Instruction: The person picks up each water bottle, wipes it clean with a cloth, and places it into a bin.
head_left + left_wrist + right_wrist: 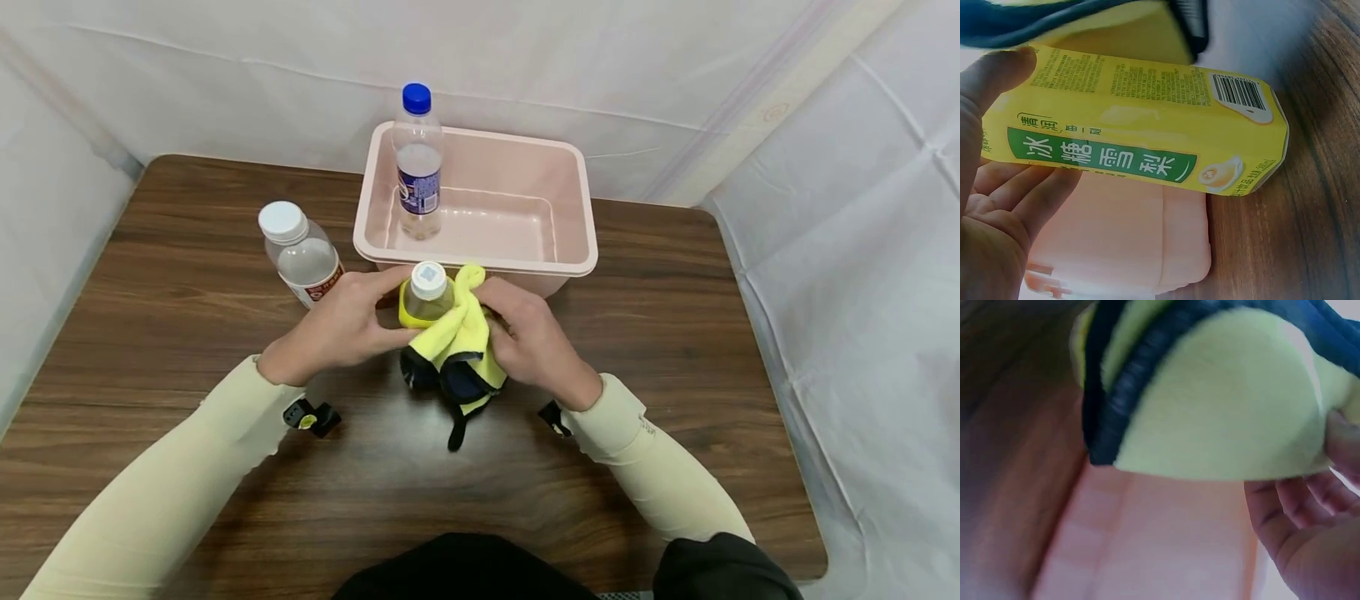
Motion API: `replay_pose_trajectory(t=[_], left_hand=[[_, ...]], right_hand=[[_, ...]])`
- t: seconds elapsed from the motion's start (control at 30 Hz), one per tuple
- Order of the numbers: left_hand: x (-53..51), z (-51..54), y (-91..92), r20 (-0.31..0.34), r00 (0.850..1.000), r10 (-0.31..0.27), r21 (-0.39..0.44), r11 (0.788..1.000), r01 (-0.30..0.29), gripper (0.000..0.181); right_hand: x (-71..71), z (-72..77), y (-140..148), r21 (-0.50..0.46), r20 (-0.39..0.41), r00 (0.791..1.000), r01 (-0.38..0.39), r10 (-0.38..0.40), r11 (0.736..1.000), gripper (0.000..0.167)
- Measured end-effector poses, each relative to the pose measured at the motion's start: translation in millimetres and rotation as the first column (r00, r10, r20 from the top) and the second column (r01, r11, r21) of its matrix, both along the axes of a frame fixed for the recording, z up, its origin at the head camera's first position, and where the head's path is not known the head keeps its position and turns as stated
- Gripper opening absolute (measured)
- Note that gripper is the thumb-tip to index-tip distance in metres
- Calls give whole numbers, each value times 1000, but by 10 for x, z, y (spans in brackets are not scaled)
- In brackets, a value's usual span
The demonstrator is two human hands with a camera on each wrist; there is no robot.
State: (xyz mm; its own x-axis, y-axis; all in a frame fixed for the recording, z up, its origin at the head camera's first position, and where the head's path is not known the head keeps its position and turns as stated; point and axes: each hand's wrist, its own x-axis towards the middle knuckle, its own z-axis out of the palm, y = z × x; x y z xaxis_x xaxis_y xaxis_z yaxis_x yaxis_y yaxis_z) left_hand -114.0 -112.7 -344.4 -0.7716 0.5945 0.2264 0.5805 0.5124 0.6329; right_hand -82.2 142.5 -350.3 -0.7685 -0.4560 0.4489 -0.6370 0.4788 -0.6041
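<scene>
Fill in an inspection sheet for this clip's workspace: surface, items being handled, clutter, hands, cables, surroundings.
Surface: wood-grain table with a glossy patch of reflected light.
Job's things: yellow bottle with a white cap; yellow cloth with dark edging, overlapping the bottle in view, contact uncertain.
Clutter: white-capped bottle beyond the left hand; pink bin behind the work, with a blue-capped bottle standing in it.
Grippers: bare hands; the left grips the yellow bottle, the right hand pinches the cloth.
Cables: nothing seen.
Surroundings: creased white sheeting behind the table and on both sides.
</scene>
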Motion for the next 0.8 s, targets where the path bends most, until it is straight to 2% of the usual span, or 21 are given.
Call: replay_pose_trajectory(t=[0.13,0.23,0.3,0.37,0.47,0.53,0.63,0.73,0.8], left_hand=[[7,-4,1,26,1000,-6,14,1000,6,70],[18,-4,2,32,999,-4,22,1000,3,69],[30,-5,2,33,999,1,19,1000,-1,70],[35,-3,2,27,1000,5,13,1000,-5,70],[35,-2,4,20,1000,13,-5,1000,-13,70],[31,1,9,22,1000,17,-9,1000,-17,70],[33,-6,22,39,999,15,4,1000,-15,70],[42,-13,27,38,999,5,36,999,-6,70],[44,-19,27,29,1000,2,51,999,-3,69]], right_hand=[[-44,-204,15,92,115,993,-30,20,995,19],[-67,-289,18,117,133,991,-45,29,992,18],[-64,-282,27,52,116,992,-58,52,997,19],[-55,-231,37,-57,72,995,-72,76,996,20],[-52,-106,47,-214,0,993,-115,118,970,19],[-67,-27,52,-237,-27,992,-126,124,963,18],[-103,-17,65,-173,13,992,-124,128,977,18],[-136,-168,59,-44,113,988,-103,108,994,19],[-152,-308,38,74,171,982,-91,77,993,18]])
